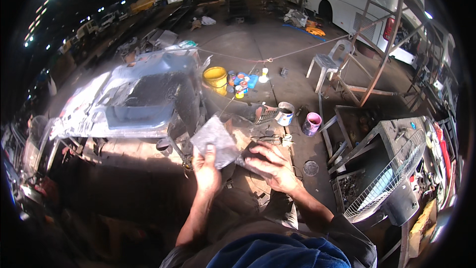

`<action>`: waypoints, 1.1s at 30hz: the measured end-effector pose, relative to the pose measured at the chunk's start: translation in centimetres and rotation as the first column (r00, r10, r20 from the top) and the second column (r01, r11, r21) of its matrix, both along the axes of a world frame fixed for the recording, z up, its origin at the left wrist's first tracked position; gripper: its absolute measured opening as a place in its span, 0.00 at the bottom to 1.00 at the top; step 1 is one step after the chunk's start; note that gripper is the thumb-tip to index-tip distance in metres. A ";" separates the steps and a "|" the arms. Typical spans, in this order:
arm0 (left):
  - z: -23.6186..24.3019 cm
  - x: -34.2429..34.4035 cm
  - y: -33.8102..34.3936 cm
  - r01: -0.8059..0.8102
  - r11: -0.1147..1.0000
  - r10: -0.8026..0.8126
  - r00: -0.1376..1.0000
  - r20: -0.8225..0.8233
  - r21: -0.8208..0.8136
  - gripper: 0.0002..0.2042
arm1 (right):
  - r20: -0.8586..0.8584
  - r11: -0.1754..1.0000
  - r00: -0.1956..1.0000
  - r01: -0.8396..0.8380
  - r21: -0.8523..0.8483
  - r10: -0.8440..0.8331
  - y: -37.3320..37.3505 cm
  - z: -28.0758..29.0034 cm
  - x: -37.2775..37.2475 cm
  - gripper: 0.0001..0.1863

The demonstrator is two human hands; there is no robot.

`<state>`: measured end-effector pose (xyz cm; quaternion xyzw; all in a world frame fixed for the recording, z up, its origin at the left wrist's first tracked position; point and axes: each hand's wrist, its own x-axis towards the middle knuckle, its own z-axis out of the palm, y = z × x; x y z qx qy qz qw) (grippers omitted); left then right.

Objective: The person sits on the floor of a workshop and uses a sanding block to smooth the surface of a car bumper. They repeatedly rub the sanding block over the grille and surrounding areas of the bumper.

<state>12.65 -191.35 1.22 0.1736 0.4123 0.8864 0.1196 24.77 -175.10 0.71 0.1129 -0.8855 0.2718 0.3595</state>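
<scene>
In front of me my left hand (207,169) grips a flat, light grey, roughly square sheet (216,142), thumb on top and fingers beneath. Its kind I cannot make out. My right hand (275,170) is just right of it, fingers bent over a dark, flat piece (249,163). That piece's left tip meets or nearly meets the sheet's lower right corner; most of it lies under the fingers. To the left, a large panel (139,117) with pale, blue and dark patches rests on a low support.
A yellow bucket (214,80) and several small cans stand beyond my hands. A white can (285,114) and a pink can (312,123) are nearer. At right are a fan (391,183), a metal frame (384,54) and a plastic chair (329,62). A string (307,48) crosses ahead.
</scene>
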 end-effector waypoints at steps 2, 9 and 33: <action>-0.9 0.7 0.4 0.128 0.983 -0.164 0.926 0.339 0.129 0.15 | 0.051 0.989 0.989 -0.143 0.027 0.141 -0.7 -0.1 -0.1 0.29; -2.8 1.9 -1.8 0.251 0.957 -0.288 0.882 0.373 0.148 0.17 | 0.134 0.982 0.991 -0.048 0.181 0.024 2.0 -1.6 0.0 0.48; -3.0 3.2 -1.7 0.213 0.977 -0.205 0.929 0.308 0.006 0.16 | 0.017 0.951 0.991 0.126 0.281 -0.136 3.7 -4.1 1.6 0.43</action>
